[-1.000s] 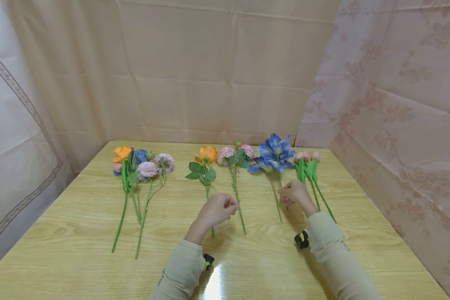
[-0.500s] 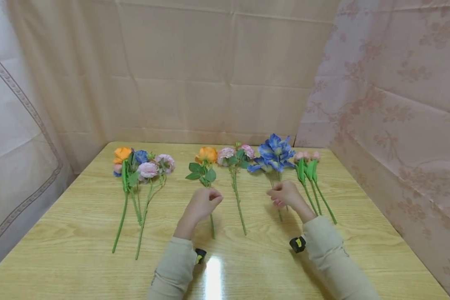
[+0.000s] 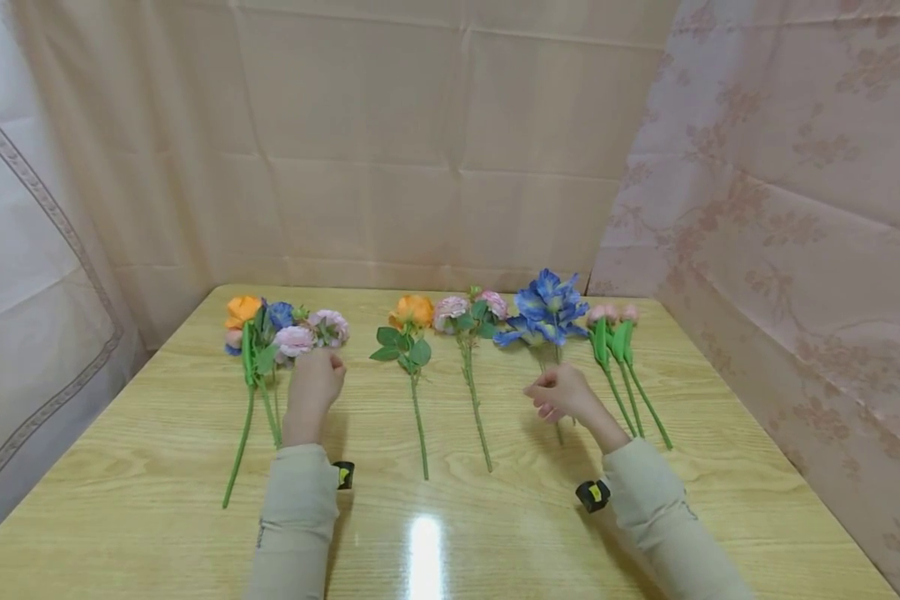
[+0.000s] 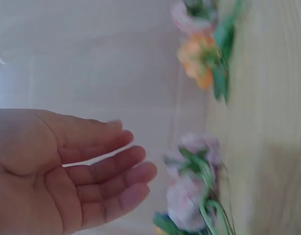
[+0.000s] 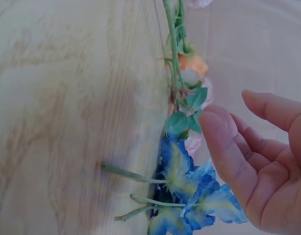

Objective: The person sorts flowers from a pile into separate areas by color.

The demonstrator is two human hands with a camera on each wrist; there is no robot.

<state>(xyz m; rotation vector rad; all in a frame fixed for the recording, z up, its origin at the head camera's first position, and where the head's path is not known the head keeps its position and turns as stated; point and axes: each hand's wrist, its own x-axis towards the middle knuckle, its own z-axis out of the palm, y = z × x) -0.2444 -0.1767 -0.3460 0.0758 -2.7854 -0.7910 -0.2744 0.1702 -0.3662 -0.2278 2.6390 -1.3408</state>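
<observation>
My left hand (image 3: 315,387) is over the left cluster of artificial flowers, near the pale pink flowers (image 3: 296,341) and hiding part of their stems. In the left wrist view its fingers (image 4: 116,169) are loosely bent and hold nothing. My right hand (image 3: 566,392) hovers by the stems of the blue flowers (image 3: 549,304), overlapping them in the head view. The right wrist view shows its thumb and fingers apart and nothing between them; blue petals (image 5: 180,181) and their bare stem ends lie beside it. Three pink tulips (image 3: 621,333) lie just right of that hand.
The left cluster also has an orange flower (image 3: 242,312), a blue flower (image 3: 280,314) and green stems. Mid-table lie a single orange rose (image 3: 412,312) and a stem with pink blooms (image 3: 452,312). Curtains (image 3: 360,192) stand behind the wooden table (image 3: 495,533).
My left hand has swung left from beside the orange rose and the pink-bloomed stem to the left cluster. My right hand has shifted slightly left, away from the tulips. The flowers lie much as before.
</observation>
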